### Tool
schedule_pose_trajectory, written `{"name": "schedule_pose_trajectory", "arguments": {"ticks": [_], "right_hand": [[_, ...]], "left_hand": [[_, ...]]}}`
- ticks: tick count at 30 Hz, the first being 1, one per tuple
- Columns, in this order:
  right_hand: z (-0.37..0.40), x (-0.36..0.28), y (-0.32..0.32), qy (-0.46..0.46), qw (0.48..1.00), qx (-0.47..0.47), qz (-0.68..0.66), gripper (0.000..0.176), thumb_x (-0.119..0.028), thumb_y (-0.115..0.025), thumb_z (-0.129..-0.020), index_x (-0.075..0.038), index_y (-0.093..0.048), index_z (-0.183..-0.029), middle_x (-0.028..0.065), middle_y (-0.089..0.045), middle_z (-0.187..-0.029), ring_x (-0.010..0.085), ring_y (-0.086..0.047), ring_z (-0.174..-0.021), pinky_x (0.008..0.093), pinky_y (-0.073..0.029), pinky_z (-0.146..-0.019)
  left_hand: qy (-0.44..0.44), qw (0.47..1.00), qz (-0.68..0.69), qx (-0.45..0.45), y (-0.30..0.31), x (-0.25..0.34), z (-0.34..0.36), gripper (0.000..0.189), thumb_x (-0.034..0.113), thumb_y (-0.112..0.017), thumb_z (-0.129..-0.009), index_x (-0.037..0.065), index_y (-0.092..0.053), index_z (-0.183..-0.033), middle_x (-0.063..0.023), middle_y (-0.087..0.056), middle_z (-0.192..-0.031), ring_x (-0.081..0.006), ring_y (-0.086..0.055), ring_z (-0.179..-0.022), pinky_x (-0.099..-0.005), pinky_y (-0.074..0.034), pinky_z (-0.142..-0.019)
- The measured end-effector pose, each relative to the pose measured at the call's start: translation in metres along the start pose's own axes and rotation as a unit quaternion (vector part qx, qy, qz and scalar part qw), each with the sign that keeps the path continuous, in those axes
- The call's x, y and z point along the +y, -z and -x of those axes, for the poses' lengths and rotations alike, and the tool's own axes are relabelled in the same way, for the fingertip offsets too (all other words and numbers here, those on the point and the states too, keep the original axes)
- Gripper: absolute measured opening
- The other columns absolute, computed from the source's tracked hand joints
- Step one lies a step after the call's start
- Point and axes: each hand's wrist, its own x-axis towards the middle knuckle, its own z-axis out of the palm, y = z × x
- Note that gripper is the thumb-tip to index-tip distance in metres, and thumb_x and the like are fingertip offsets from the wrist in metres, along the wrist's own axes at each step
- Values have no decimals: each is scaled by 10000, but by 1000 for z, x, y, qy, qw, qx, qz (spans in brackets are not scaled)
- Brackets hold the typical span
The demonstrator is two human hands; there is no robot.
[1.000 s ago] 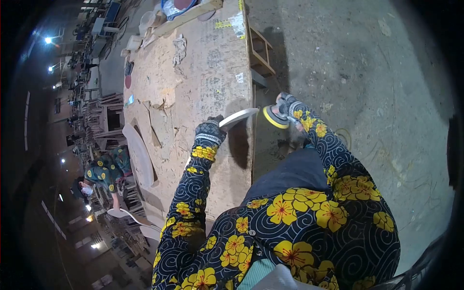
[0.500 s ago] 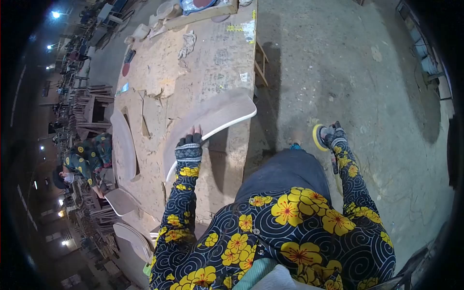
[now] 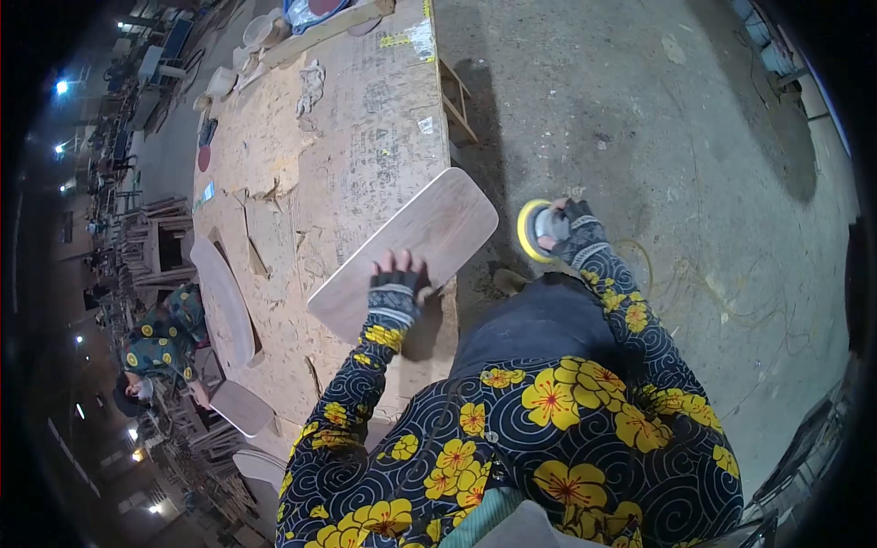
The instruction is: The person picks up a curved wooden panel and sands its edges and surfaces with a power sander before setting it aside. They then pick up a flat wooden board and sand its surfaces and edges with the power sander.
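A curved wooden panel (image 3: 434,233) with rounded corners and a pale edge lies at a slant on the worktable, its right end reaching past the table's edge. My left hand (image 3: 395,279), in a fingerless glove, rests on its near side with fingers stretched out and apart on the wood. The thumb stands off to the right. Out beyond the table edge, my right hand (image 3: 571,228) is closed around a round power sander (image 3: 536,230) with a yellow pad rim. The sander is held tilted, apart from the panel, its disc facing left.
The plywood worktable (image 3: 274,151) carries another curved panel (image 3: 224,297) at left, a rag (image 3: 311,89) and a dark red disc (image 3: 204,159). A co-worker (image 3: 163,342) holds a smaller panel (image 3: 242,408). A yellowish hose (image 3: 644,260) trails on the floor.
The panel has turned so its broad face shows and its pale edge is now on the far side. My left hand has moved right; my right hand has brought the sander closer to the panel.
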Motion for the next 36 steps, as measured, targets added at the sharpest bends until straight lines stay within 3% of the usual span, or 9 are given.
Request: {"name": "schedule_pose_trajectory", "arguments": {"ticks": [3, 5, 6, 7, 15, 18, 20, 30, 36], "right_hand": [[-1, -17, -25, 15, 999, -38, -21, 618, -366, -794, -673, -123, -533, -1179, 184, -531, -1133, 362, -566, -1016, 459, -473, -885], [0, -35, -43, -8, 996, -70, -52, 629, -367, -793, -684, -112, -528, -1194, 189, -531, -1135, 371, -567, -1035, 455, -468, -908], [-1, -47, -48, -8, 995, -85, -53, 624, -349, -794, -688, -107, -528, -1198, 185, -531, -1135, 372, -566, -1035, 451, -461, -916], [-1, -54, -50, -7, 994, -98, -55, 620, -330, -796, -692, -101, -528, -1202, 181, -532, -1134, 372, -565, -1036, 446, -453, -925], [44, -52, -72, 20, 991, -89, -101, 610, -359, -789, -704, -122, -523, -1199, 186, -508, -1140, 402, -544, -1058, 480, -472, -906], [54, -47, -93, -11, 992, -86, -97, 629, -365, -794, -702, -134, -511, -1214, 186, -498, -1172, 407, -556, -1064, 491, -482, -894], [54, -51, -93, -32, 992, -104, -67, 648, -388, -764, -738, -148, -495, -1276, 179, -499, -1210, 365, -584, -1074, 471, -519, -881], [45, -45, -115, 1, 991, -46, -127, 627, -420, -754, -743, -100, -537, -1236, 184, -545, -1127, 374, -597, -1008, 472, -512, -839], [-29, 7, -121, -132, 979, -131, -78, 571, -397, -765, -713, -115, -562, -1166, 192, -601, -1122, 367, -601, -1036, 431, -496, -898]], "left_hand": [[159, 975, -72, 139, 24, -16, -34, 732, 533, -633, -835, 95, -450, -1393, -216, -436, -1426, -398, -391, -1338, -579, -331, -1059], [275, 956, 103, -8, 33, -28, -59, 676, 550, -661, -813, 60, -554, -1264, -238, -610, -1205, -400, -557, -1149, -535, -417, -968], [277, 957, 85, -25, 33, -31, -64, 597, 571, -624, -836, 51, -624, -1131, -218, -682, -999, -411, -629, -974, -500, -464, -891], [298, 943, 149, 0, 35, -29, -65, 623, 613, -564, -851, 34, -656, -1063, -240, -675, -1000, -405, -628, -991, -483, -475, -885], [169, 981, 78, -63, 4, -54, -60, 645, 634, -518, -851, 42, -686, -1047, -248, -679, -964, -414, -636, -944, -491, -480, -862], [128, 988, 28, 83, -20, -58, -55, 482, 505, -524, -902, 58, -689, -975, -220, -679, -914, -406, -616, -963, -516, -458, -856], [255, 957, 47, 127, -25, -33, -63, 425, 448, -501, -929, 66, -686, -942, -205, -678, -892, -403, -604, -947, -523, -437, -869], [281, 954, 27, 104, -20, -19, -67, 405, 402, -446, -961, 49, -639, -912, -187, -658, -907, -381, -578, -913, -501, -409, -871], [287, 952, 41, 103, -25, -23, -68, 398, 405, -466, -949, 55, -644, -885, -185, -655, -899, -380, -577, -915, -497, -412, -866]]}}
